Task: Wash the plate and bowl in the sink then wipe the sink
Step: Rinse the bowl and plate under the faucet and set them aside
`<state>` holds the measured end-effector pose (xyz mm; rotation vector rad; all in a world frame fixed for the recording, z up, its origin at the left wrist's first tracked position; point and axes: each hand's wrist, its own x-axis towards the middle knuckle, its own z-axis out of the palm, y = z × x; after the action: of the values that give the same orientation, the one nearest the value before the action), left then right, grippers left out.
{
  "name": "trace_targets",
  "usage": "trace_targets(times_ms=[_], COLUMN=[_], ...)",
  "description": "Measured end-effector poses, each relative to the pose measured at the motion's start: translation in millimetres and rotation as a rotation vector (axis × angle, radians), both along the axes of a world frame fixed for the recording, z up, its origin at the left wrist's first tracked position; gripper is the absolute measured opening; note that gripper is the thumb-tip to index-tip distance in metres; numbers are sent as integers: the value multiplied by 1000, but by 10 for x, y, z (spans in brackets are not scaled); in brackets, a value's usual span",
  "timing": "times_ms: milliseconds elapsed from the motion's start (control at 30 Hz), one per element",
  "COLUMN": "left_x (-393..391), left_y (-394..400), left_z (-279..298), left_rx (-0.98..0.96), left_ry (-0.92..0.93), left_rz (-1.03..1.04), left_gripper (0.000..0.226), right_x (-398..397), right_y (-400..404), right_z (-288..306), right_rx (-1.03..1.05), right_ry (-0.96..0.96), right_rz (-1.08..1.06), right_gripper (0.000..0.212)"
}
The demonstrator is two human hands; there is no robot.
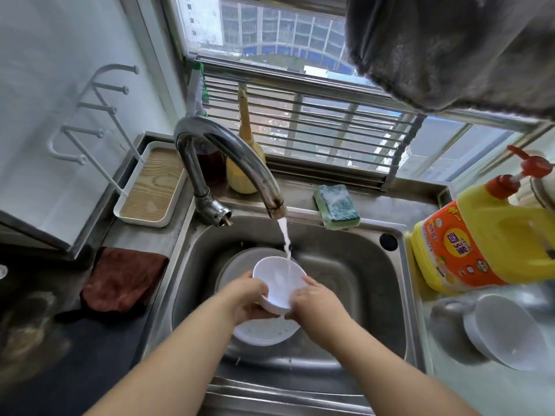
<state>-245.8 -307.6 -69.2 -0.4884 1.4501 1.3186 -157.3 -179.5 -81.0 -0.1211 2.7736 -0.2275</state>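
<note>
Only one item carries print: the large yellow plastic detergent jug with a red pump top point(492, 235), standing on the counter right of the sink. Its orange label point(453, 250) shows a purple roundel with white characters, too blurred and tilted to read. No other text legible.

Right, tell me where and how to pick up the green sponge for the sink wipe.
Grip the green sponge across its two long sides, coming from above with the right hand. It lies flat, scouring face up, on the ledge behind the sink, right of the faucet, with both sides exposed.
</note>
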Motion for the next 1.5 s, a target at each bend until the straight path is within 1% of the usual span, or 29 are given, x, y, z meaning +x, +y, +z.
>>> trace_targets(times_ms=[33, 67, 100, 133, 200, 267, 333, 367, 400, 467, 500, 567, 633, 667, 733, 767, 833, 900, 933, 967, 1033, 1067, 1133, 1167, 1233, 1300, 1367, 1433, 1500], left_x=[47, 87, 94, 74, -37, -38, 57, 97, 101, 16, -20, 40, 125, 130, 39, -6, 22, 126, 152, 125, 1, -35, 41, 97, 128, 14, -64, 49, 134], left_y=[59, 121, 139, 117, -13, -21, 104, 143, 142, 18, -38, 1, 105, 117, 20, -37, -19, 104, 127, 103, -24, -65, 17, 97, 143, 15, -91, 29, 155], left_z=[-7, -1, -17, -19, -75, -87, -72, -63, -59, -89, -118, -94, -68, -54, -83, -112, -57, -32, -3, -2, -42, -55, -17, -17, 34, 21, 49, 105, 92], left_rx=[-37, -73, -96, -71, -1, -33, -84, -84, -58, 23, 35, 12, -41, -53, -14, -9, -41, -59, -58, -34, 59, 58, 12, -5, -15, 19, 9, 8, -26], left_ry=[32, 89, 129, 120, 32, 3, 72, 108, 115, 73, 47, 55, 134, 152, 114, 64, 29, 117, 160, 149, 48, -13, -38, -10, 23, -5, -33, -41, 26], left_rz=[81, 134, 114, 66, -34, 22, 161, 169, 151, 49, 29, 94, 165, 135, 3, -39, -5, 111, 106, 89, 17, 33, 137, 199, 190, 86, 15, 122, 171], left_gripper=[51, 53, 54, 53, 52, 48, 54, 57, 57, 56, 56, 54, 54, 54, 52, 49, 47, 56, 56, 52, 46, 45, 45, 47, 47, 47, 44, 45, 50], right_x=[16, 11, -6, 4, 39, 22, 10, 8, 34, 77, 70, 48, 14, 32, 85, 86, 52, 65, 57, 60, 87, 66, -14, -33, -23, 91, 106, 28, -22], right_y=[-45, -84, -83, -19, 112, 27, -134, -158, -92, 68, 92, -26, -148, -106, 70, 108, 35, -44, -51, 11, 205, 212, 46, -47, -90, 139, 182, -4, -123], right_z=[-54, -65, -17, 6, -29, 15, 29, 19, -2, 0, -9, 17, -18, -43, -27, 26, 105, -34, -29, 23, 18, 68, 143, 104, 58, -12, 48, 81, 77], right_rx=[-11, -53, -65, -107, 7, 14, -117, -174, -184, -40, 15, 9, -153, -170, -73, 21, -7, -85, -111, -132, -71, -58, -151, -191, -234, -88, -26, -112, -206], right_ry=[58, 41, -15, 64, 109, 78, 26, 49, 112, 220, 242, 175, 62, 71, 133, 199, 41, 67, 22, -3, 116, 154, 112, 70, 2, 112, 115, 91, 33], right_rz=[-16, -75, -90, -85, -36, -74, -172, -178, -145, -73, -63, -50, -155, -180, -67, -7, 5, -67, -104, -125, -33, 2, -97, -167, -212, -97, -29, -131, -239], right_gripper=[20, 20, 18, 20, 31, 25, 9, 8, 16, 37, 38, 27, 16, 19, 35, 34, 29, 32, 32, 31, 28, 25, 11, 11, 22, 34, 31, 27, 39])
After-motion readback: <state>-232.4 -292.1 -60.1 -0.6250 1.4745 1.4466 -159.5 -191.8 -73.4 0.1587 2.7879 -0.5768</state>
